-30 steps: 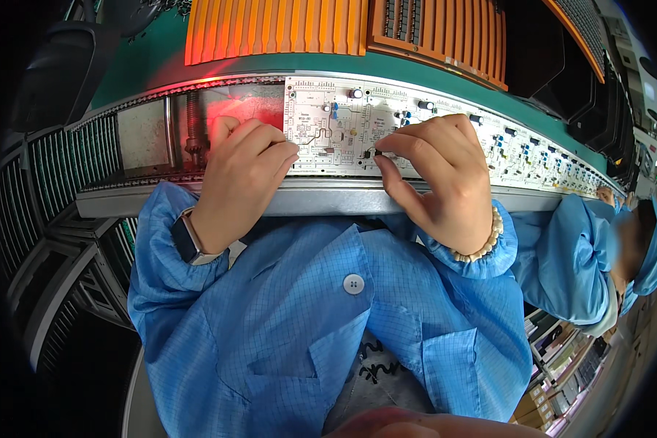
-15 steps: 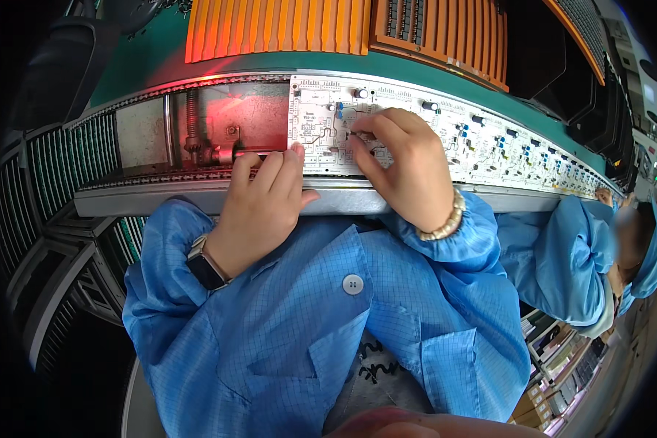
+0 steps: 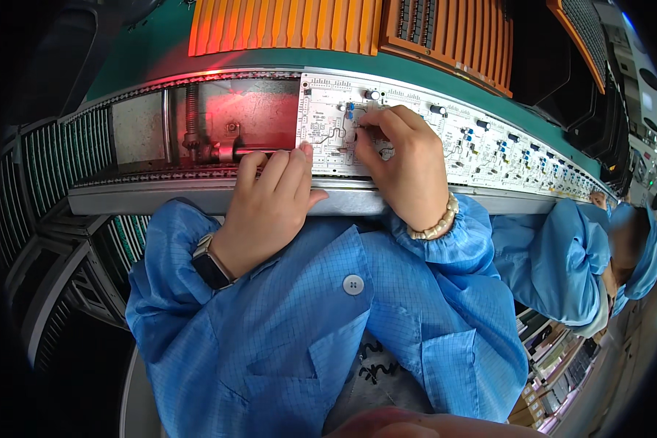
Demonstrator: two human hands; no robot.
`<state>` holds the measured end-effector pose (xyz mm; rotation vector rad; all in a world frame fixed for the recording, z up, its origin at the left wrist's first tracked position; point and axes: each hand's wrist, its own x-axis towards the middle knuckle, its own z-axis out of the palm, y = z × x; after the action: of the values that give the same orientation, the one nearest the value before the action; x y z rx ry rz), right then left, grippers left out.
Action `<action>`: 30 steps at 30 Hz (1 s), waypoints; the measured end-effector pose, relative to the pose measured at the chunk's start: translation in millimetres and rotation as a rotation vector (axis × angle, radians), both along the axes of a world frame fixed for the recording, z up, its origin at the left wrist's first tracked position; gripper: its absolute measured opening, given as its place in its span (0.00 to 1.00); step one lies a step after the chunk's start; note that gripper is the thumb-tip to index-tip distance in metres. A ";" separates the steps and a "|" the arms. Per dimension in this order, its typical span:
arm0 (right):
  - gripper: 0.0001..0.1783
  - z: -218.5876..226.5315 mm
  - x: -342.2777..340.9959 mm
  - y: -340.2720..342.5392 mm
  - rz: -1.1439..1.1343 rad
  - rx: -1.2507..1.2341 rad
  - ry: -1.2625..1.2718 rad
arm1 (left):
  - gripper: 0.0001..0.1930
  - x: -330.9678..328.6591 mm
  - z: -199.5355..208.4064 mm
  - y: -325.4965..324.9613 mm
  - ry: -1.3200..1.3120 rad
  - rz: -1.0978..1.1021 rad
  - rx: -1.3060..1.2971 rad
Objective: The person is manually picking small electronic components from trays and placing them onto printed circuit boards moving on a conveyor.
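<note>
A white circuit board [image 3: 327,157] with small black and blue parts lies on the conveyor rail in front of me. Resting along its left edge is my left hand [image 3: 270,193], fingers stretched out, with one fingertip touching the board's near left corner. My right hand [image 3: 409,164] is over the board with thumb and forefinger brought together in a pinch near its surface. Whatever lies between those fingertips is too small to make out. A black cylindrical capacitor [image 3: 372,95] stands at the far side of the board, and a blue part [image 3: 350,111] sits nearer my fingertips.
More populated boards [image 3: 500,157] continue rightward along the conveyor. A metal rail [image 3: 219,201] runs along the near side. Beyond it are an orange ribbed tray [image 3: 281,28] and an orange bin with black parts [image 3: 445,44]. A co-worker in blue [image 3: 551,263] is at the right.
The board has shifted slightly right along the rail, my left hand moving with it. My right thumb and forefinger have stayed over nearly the same spot on the board.
</note>
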<state>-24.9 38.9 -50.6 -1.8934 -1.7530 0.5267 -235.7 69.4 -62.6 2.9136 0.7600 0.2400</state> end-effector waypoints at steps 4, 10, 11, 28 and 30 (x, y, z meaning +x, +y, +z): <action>0.09 0.7 -1.9 -0.6 -0.028 0.000 -0.017 | 0.32 0.4 0.0 -0.7 0.013 -0.003 0.010; 0.08 10.5 -9.0 2.6 -0.007 0.002 -0.186 | 0.31 1.3 -0.4 0.4 0.006 -0.018 0.032; 0.08 11.5 -10.4 3.5 -0.007 0.002 -0.187 | 0.31 1.4 -1.1 0.3 0.006 -0.019 0.031; 0.09 22.4 1.7 -2.2 0.074 -0.100 -0.243 | 0.23 32.1 -3.0 36.4 -0.058 -0.161 -0.094; 0.11 21.5 7.2 -6.8 0.073 -0.109 -0.190 | 0.23 32.7 -7.2 41.8 -0.047 -0.180 -0.088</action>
<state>-17.8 32.1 -29.1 -2.0176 -1.9568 0.4923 -203.1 111.2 -69.9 2.8586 0.4840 0.2493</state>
